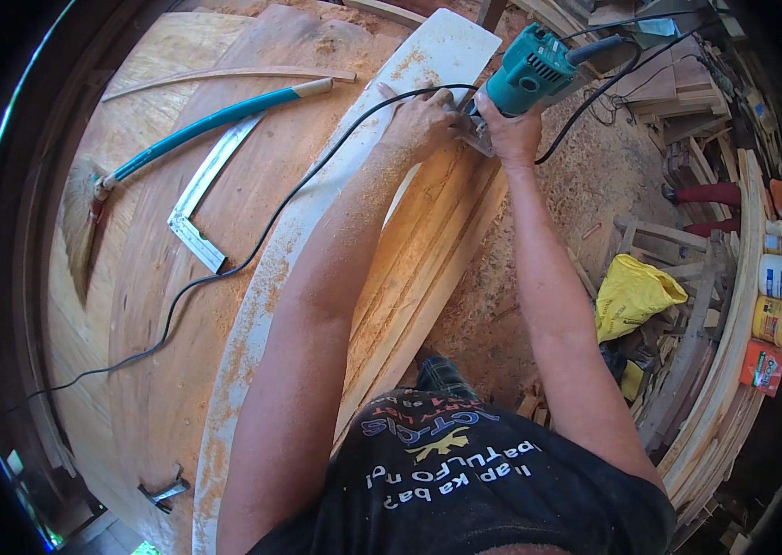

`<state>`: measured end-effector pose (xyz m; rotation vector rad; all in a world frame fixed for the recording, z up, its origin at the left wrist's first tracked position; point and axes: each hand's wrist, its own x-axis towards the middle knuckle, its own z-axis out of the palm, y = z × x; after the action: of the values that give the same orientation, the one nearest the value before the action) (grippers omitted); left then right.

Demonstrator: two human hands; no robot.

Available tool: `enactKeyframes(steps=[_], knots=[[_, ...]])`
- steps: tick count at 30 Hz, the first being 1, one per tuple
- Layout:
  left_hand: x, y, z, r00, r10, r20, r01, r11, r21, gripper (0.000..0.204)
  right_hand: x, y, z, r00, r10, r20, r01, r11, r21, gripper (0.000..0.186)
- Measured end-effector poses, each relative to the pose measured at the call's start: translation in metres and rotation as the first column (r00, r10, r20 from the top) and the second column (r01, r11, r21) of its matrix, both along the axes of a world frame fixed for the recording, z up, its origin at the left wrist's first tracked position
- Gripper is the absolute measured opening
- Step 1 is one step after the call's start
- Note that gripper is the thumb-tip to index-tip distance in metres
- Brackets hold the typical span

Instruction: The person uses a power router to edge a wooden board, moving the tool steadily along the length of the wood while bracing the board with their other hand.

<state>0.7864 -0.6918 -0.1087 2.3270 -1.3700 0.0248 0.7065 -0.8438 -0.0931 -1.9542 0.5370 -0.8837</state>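
A teal trim router (528,76) with a black cord sits tilted at the far end of a grooved wooden plank (419,268). My right hand (513,137) wraps round its lower body, thumb upward. Sawdust covers my left hand (421,125), whose fingers close around the router's base while part of the hand rests on a long white board (257,305). The bit and the cut are hidden by my hands. That board lies alongside the plank, with sawdust scattered over it.
Left on the plywood table (150,314) lie a carpenter's square (201,199), a teal-handled brush (211,125), a curved wood strip (234,76) and a hammer-like tool (165,490). The black cord (271,217) crosses the white board. Rightward are a yellow bag (636,296), containers (773,319) and lumber scraps.
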Motion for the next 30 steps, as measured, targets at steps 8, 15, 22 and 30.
enactKeyframes(steps=[8,15,22,30], knots=[[0.007,-0.01,-0.003,0.998,-0.04,-0.04,0.037,0.997,-0.065,0.021,0.003,-0.01,-0.001,1.0,-0.002,-0.001,0.002,1.0,0.001,0.06],[0.01,-0.017,-0.002,0.999,-0.039,0.013,0.039,0.999,-0.029,0.022,0.006,-0.015,-0.001,1.0,0.006,-0.011,-0.006,1.0,-0.027,0.06],[0.01,-0.023,0.007,1.0,0.015,0.012,-0.016,0.998,0.068,0.021,0.013,-0.025,-0.006,1.0,-0.002,-0.02,0.001,1.0,-0.014,0.067],[0.019,-0.03,-0.001,1.0,0.024,0.002,-0.024,0.998,0.053,0.02,0.022,-0.032,-0.005,1.0,0.015,0.007,-0.015,0.999,-0.051,0.049]])
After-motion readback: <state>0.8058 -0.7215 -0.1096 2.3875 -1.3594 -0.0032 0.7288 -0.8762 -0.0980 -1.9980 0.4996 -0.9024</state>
